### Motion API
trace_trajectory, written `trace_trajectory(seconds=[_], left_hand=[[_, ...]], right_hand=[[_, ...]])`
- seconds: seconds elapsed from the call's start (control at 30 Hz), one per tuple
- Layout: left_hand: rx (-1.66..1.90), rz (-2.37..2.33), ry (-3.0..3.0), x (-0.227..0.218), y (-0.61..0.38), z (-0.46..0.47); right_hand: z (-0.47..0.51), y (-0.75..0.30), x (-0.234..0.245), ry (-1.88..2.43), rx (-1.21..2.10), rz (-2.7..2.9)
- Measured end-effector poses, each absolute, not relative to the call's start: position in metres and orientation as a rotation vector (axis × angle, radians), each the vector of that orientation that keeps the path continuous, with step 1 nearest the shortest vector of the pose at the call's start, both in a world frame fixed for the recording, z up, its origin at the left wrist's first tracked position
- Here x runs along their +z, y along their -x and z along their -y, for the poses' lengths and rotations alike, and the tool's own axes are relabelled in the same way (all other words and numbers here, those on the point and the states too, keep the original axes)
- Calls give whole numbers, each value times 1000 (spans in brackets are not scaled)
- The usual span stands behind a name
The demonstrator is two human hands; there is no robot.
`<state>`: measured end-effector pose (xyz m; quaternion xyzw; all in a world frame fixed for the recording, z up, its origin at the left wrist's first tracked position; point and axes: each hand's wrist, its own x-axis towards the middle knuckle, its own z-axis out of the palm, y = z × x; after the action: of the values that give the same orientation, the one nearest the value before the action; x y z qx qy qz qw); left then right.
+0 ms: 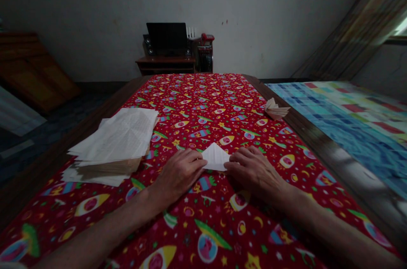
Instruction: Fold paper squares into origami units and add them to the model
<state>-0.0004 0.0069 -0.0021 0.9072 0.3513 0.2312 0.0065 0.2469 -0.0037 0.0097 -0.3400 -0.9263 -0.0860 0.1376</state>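
A small white sheet of paper [215, 156], folded into a triangle with its tip pointing away from me, lies on the red patterned tablecloth [206, 99]. My left hand [179, 171] rests palm down at the paper's left corner, fingers curled and pressing on its edge. At the right corner lies my right hand [254, 169], its fingertips pinching and pressing the paper down. Both forearms lie on the cloth.
A stack of white printed sheets [117, 140] sits to the left on the cloth. A folded paper piece [276, 110] rests near the table's right edge. A bed with a blue checked cover [349, 120] is at right. A small desk with a dark monitor [167, 40] stands by the far wall.
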Motion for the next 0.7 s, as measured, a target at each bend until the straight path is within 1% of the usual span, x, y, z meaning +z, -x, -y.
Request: trace_trajectory(seconds=[0.1, 0.27, 0.33, 0.5, 0.7], left_hand=[[798, -1088, -2757, -3, 3, -9], [835, -1140, -2537, -7, 6, -17], [849, -1198, -2410, -8, 6, -21], [852, -1303, -2292, -6, 5, -27], [802, -1368, -2341, -4, 3, -31]], right_hand=[[-2, -252, 2, 984, -109, 2602], [-7, -260, -7, 1077, 338, 2369], [-7, -260, -6, 1144, 429, 2289], [-6, -257, -1, 1257, 423, 2235], [-8, -260, -7, 1392, 298, 2226]])
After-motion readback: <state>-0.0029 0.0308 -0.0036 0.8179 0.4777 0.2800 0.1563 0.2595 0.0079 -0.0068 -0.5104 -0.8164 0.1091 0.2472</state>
